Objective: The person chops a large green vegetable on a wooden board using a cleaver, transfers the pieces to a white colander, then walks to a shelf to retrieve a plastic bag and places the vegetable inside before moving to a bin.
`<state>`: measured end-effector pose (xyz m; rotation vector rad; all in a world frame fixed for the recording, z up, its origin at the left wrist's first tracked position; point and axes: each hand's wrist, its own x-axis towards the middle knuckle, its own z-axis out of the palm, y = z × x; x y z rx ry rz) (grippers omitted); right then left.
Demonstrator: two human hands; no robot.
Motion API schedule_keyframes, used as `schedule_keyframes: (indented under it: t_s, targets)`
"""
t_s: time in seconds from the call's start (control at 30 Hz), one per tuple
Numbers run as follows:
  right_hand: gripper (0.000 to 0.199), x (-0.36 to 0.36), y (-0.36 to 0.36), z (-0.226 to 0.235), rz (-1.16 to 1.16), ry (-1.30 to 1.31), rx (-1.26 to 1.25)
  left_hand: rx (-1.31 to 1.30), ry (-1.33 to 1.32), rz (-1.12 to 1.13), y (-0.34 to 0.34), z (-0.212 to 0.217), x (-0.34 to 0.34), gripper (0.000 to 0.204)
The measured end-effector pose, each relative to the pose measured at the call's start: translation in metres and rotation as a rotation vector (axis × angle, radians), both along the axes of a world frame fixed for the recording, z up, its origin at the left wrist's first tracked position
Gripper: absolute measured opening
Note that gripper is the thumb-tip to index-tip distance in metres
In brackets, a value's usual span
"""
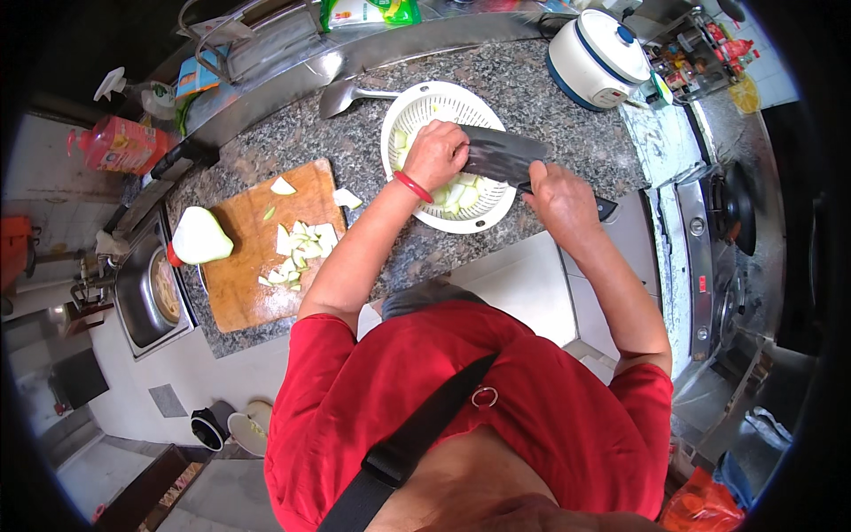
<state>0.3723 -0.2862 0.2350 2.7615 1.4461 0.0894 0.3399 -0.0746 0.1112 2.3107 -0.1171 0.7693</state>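
Observation:
My right hand point(563, 202) grips the dark handle of a cleaver point(503, 156), its broad blade pointing left above a white oval colander point(454, 215). My left hand point(435, 152), with a red bangle on the wrist, is over the colander with its fingers curled at the blade's left end. Whatever those fingers hold is hidden. Pale green vegetable pieces point(463, 193) lie in the colander under the blade. To the left, a wooden cutting board point(238, 297) carries more cut pieces point(301, 246) and a large pale green vegetable chunk point(200, 236) at its left edge.
A metal spatula point(347, 98) lies behind the colander on the granite counter point(284, 124). A white cooker point(598, 62) stands at the back right, beside a stove point(700, 257). At the left are a steel sink point(146, 306) and a pink bottle point(128, 144).

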Motion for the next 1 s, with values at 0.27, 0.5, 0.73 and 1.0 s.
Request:
schedule_keyframes:
  t_s: [0.27,0.5,0.73,1.0]
  targets:
    - [0.028,0.012,-0.004,0.006,-0.028,-0.096,0.019,0.062,0.053,0.158,-0.013,0.024,-0.025,0.008]
    - [0.029,0.006,0.008,-0.001,-0.025,-0.019,0.046,0.178,-0.247,0.037,-0.061,0.034,-0.024,0.010]
    - [0.024,0.009,-0.009,-0.006,-0.173,0.189,0.281,0.081,-0.053,0.155,-0.039,0.013,-0.082,0.015]
    - [0.016,-0.034,-0.017,-0.033,-0.404,1.429,0.636,0.044,0.269,0.538,0.103,-0.026,-0.171,0.013]
